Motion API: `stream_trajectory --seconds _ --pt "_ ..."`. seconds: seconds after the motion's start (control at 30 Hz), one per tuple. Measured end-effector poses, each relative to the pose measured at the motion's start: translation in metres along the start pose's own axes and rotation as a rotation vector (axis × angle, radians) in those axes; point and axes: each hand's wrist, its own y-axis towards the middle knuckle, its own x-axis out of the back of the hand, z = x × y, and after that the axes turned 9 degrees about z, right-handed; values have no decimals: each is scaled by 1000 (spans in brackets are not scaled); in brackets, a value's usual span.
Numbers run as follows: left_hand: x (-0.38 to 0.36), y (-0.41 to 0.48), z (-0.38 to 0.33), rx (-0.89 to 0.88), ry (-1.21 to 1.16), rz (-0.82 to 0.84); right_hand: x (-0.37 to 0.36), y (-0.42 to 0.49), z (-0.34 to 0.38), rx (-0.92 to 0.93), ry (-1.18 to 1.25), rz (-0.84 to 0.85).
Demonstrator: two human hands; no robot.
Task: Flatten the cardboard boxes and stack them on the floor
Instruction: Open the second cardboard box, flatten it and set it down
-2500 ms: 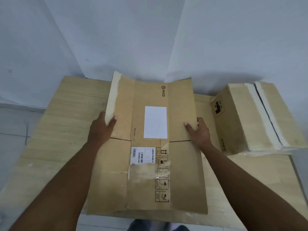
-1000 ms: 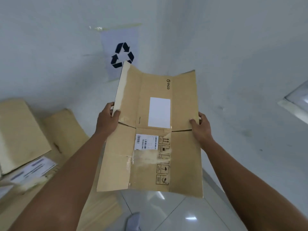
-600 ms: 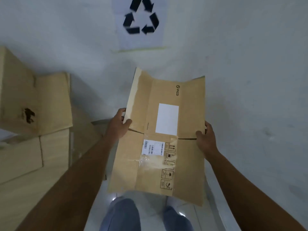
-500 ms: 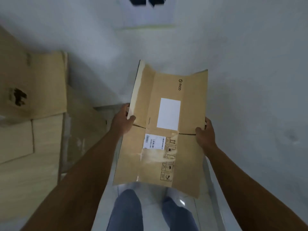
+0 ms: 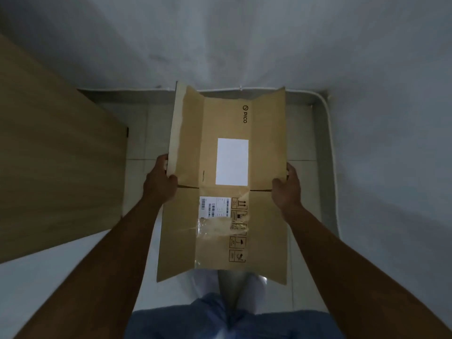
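I hold a flattened brown cardboard box (image 5: 266,148) flat in front of me, above the floor. It bears a white blank label, a barcode sticker, shiny tape and a PICO logo. My left hand (image 5: 160,183) grips its left edge, thumb on top near the flap slit. On the opposite edge, at the same height, my right hand (image 5: 287,188) grips the cardboard. The box hangs over the white tiled floor (image 5: 300,133), close to the wall. No other boxes are in view.
The wooden table (image 5: 58,155) fills the left side, its edge close to my left arm. A grey wall (image 5: 244,40) stands ahead and at the right, with a white cable (image 5: 331,152) running along its base. My legs in blue trousers (image 5: 220,319) show at the bottom.
I turned from the table with the flattened box in both hands and looked down. The box now hangs lower, over the floor by the wall. The recycling sign and the other boxes left view.
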Motion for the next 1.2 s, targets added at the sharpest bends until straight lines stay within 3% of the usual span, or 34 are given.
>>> stream_trajectory --seconds 0.33,0.53,0.63,0.77,0.87,1.2 --pt "-89 148 89 53 -119 -130 -82 160 -90 128 -101 -81" --pt "-103 189 114 44 -124 -204 -83 214 -113 115 -202 -109" --pt "-110 202 114 49 -198 -241 -87 229 -114 48 -308 -102" --pt "-109 213 109 207 -162 -251 -96 235 -120 1 -389 -116" --pt "-115 240 135 171 -153 -210 -95 237 -122 -23 -442 -131" --pt "-127 225 99 251 -35 -193 -92 240 -125 12 -247 -89"
